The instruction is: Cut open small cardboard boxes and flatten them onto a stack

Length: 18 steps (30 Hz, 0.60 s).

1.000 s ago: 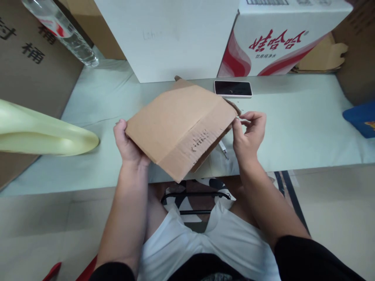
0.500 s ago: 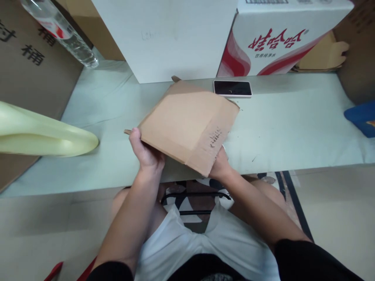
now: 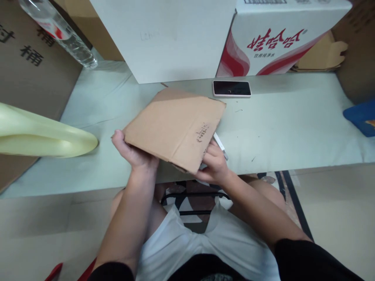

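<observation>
A folded piece of brown cardboard is held up at a tilt over the front of the table, with dark printed marks near its right edge. My left hand grips its left corner, thumb on the edge and fingers hidden underneath. At the lower right edge, my right hand is closed on the cardboard with curled fingers, some tucked behind it. A slim white-and-grey object shows just beyond my right fingers; whether they touch it I cannot tell.
A phone lies behind the cardboard, before a white carton and a red-and-white carton. At left are a plastic bottle and a pale yellow object. A blue item sits at right.
The cardboard and both hands have shifted left, and the sheet has tilted a little. More of my right hand and of the slim white-and-grey object now shows.
</observation>
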### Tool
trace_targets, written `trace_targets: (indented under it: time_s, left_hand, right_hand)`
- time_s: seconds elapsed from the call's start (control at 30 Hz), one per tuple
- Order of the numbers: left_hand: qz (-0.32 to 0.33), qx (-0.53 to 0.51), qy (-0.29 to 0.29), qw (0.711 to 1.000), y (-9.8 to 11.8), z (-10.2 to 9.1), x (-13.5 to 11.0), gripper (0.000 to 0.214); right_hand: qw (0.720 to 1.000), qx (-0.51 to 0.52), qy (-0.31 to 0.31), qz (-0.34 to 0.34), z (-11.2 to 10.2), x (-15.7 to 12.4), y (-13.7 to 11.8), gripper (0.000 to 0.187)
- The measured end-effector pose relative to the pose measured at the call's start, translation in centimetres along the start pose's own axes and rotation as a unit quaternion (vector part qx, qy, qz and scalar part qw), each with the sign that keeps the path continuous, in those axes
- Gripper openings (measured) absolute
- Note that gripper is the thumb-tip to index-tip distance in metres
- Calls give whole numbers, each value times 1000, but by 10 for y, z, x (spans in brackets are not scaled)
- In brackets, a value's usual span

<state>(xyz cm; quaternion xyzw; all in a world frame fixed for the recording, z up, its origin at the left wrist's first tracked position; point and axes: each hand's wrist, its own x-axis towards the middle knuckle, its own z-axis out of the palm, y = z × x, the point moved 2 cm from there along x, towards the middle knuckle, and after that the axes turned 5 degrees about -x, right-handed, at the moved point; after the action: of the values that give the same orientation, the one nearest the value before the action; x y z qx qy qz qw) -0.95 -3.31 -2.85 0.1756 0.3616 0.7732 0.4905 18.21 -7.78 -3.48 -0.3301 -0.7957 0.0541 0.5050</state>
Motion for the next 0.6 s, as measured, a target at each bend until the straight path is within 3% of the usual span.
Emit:
trace_targets:
  time_s: [0.07,0.13,0.2,0.27,0.33,0.47,0.6]
  left_hand:
    - [-4,-18,17,1000,5,1,1,48]
    - [3,-54,41,998,10,1,2,36]
    - [20,-83,53,995,14,1,3,27]
    - [40,-90,40,994,16,3,3,26]
    - [63,-83,29,994,16,5,2,27]
    - [29,-59,-2,998,15,8,-1,30]
    - [-29,0,-58,998,14,9,-5,39]
  right_hand:
    - [996,79,15,-40,-7,4,-8,32]
    - [992,111,56,-30,-19,6,-11,35]
    - [992,66,103,31,-32,9,-5,32]
    - [989,-14,103,102,-40,11,7,21]
    - [983,-88,29,161,-40,10,22,20]
    - [940,-154,-180,246,-25,-2,46,57]
    - [904,-166,-274,285,-14,-14,51,61]
